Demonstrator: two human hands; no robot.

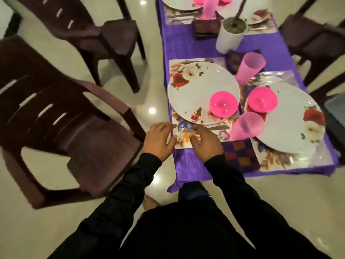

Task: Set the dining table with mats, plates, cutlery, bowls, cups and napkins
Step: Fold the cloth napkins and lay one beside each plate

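1. The desk (188, 45) wears a purple cloth and stands to the right of the view, with four place settings on it; the two far ones are cut off at the top edge.
2. The near left mat (182, 143), floral, carries a white plate (194, 94) printed with roses, and an upturned pink bowl (223, 104) rests on the plate's right side.
3. A knife (219, 127) and a spoon (223, 135) lie on the near strip of this mat, just beside the plate's near rim.
4. The left hand (158, 141) hovers at the mat's near left corner, fingers spread and relaxed; its grip holds nothing that shows.
5. The right hand (205, 143) is over the mat's near edge, fingers bent down onto the cutlery handles; whether its grip has hold of a piece cannot be told through the blur.
6. A pink cup (247, 126) stands between the two near plates, and a chequered napkin (240, 154) lies near it, at the desk's near edge.
7. The right plate (291, 124) holds a second pink bowl (262, 99); another pink cup (249, 66) stands further off.
8. A white pot (230, 36) sits at the desk's middle.
9. Two dark brown plastic chairs (71, 131) stand on the pale floor to the left.
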